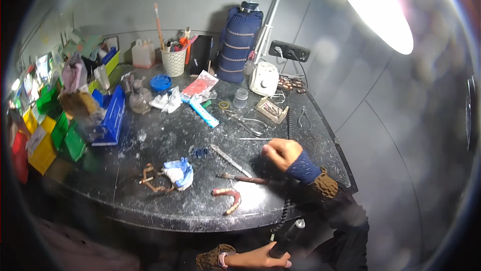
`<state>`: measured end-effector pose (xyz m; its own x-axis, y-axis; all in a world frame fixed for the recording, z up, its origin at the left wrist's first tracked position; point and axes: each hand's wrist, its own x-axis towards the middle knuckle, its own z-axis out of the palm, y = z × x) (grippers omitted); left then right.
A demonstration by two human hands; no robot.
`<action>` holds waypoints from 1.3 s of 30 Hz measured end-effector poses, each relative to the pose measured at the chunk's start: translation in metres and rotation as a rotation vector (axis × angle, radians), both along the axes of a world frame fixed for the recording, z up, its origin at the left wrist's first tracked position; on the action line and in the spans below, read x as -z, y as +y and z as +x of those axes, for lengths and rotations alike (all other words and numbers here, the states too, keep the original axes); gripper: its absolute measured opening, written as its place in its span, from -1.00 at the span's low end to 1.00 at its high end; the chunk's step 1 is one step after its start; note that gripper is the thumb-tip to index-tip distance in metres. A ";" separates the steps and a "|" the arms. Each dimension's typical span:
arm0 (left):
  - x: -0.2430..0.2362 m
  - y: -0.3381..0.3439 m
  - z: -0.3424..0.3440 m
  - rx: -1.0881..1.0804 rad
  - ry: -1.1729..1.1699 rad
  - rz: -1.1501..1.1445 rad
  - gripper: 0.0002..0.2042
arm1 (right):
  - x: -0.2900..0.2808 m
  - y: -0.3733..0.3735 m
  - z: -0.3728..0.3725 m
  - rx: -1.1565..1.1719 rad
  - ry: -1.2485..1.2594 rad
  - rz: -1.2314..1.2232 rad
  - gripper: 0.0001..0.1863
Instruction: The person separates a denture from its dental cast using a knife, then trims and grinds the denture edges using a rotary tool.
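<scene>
Over the right part of the black bench, my right hand (283, 153) is closed with its fingers curled. Whether it holds anything is hidden. Below the bench's front edge, my left hand (258, 258) is wrapped round a black cylindrical tool (289, 236) with a shiny, clear-looking end. A coiled black cord (286, 210) hangs over the edge near it. On the bench between the hands lies a horseshoe-shaped denture (234, 198), reddish with pale teeth. Just behind it rest a brown-handled tool (245, 178) and a whitish knife (229, 160).
A brass-coloured frame (155, 183) touches a blue-and-white lump (178, 173) at left. Pliers (250, 126), a small jar (240, 98) and a white control box (264, 79) stand or lie farther back. Coloured bins (107, 120) line the left; a lit lamp (376, 13) hangs upper right.
</scene>
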<state>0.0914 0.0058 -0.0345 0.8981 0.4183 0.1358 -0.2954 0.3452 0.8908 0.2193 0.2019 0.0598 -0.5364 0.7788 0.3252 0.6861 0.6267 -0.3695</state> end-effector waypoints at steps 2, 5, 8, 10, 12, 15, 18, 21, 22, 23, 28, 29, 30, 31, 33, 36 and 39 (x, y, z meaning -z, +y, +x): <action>-0.011 0.008 -0.003 0.128 -0.011 -0.053 -0.61 | 0.005 0.009 -0.001 -0.013 -0.139 0.009 -0.64; -0.025 0.007 -0.006 -0.022 -0.048 0.038 -0.68 | -0.018 0.041 0.015 0.027 -0.078 0.001 -0.64; -0.031 0.012 -0.001 0.014 -0.073 0.029 -0.68 | -0.022 0.110 0.044 0.289 -0.082 0.258 -0.79; -0.027 0.010 0.000 0.014 0.033 -0.153 -0.69 | -0.020 0.146 0.043 0.330 -0.162 0.136 -0.80; -0.023 0.015 0.001 0.058 0.042 -0.136 -0.72 | -0.002 0.170 0.036 0.272 -0.126 0.031 -0.80; -0.021 0.021 0.001 0.078 -0.002 -0.067 -0.75 | 0.017 0.187 0.022 0.160 -0.247 0.010 -0.83; -0.020 0.024 -0.002 0.043 -0.031 -0.038 -0.76 | 0.029 0.182 0.010 0.399 -0.351 0.192 -0.81; -0.022 0.022 -0.002 0.071 -0.025 -0.060 -0.77 | 0.039 0.200 0.019 0.448 -0.417 0.157 -0.80; -0.022 0.021 -0.005 0.055 -0.022 -0.065 -0.77 | 0.036 0.199 0.012 0.481 -0.439 0.091 -0.81; -0.021 0.019 -0.008 0.038 -0.016 -0.077 -0.77 | 0.024 0.186 0.003 0.428 -0.415 0.042 -0.81; -0.020 0.003 -0.011 -0.087 0.016 -0.244 -0.78 | 0.037 0.199 0.027 0.370 -0.231 0.234 -0.80; -0.009 0.006 -0.012 0.027 0.059 -0.100 -0.82 | 0.029 0.201 0.039 0.336 -0.107 0.245 -0.82; 0.004 0.010 -0.011 0.142 0.100 0.047 -0.85 | 0.024 0.200 0.050 0.304 0.016 0.256 -0.84; 0.014 -0.006 0.002 -0.040 -0.048 -0.269 -0.59 | 0.016 0.190 0.039 0.256 0.130 0.179 -0.83; -0.015 0.013 -0.017 -0.029 -0.042 -0.044 -0.57 | -0.016 0.158 0.024 0.038 0.444 -0.065 -0.82; -0.027 0.019 -0.027 0.012 -0.041 -0.061 -0.56 | -0.059 0.070 0.003 -0.241 0.744 -0.445 -0.81; -0.027 0.024 -0.034 0.028 -0.044 -0.092 -0.57 | -0.081 -0.027 -0.016 -0.313 0.650 -0.699 -0.82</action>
<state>0.0575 0.0301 -0.0072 0.9036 0.4058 0.1370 -0.3224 0.4339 0.8413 0.2029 0.1745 0.1412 -0.6304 0.7615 0.1511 0.0620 0.2434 -0.9679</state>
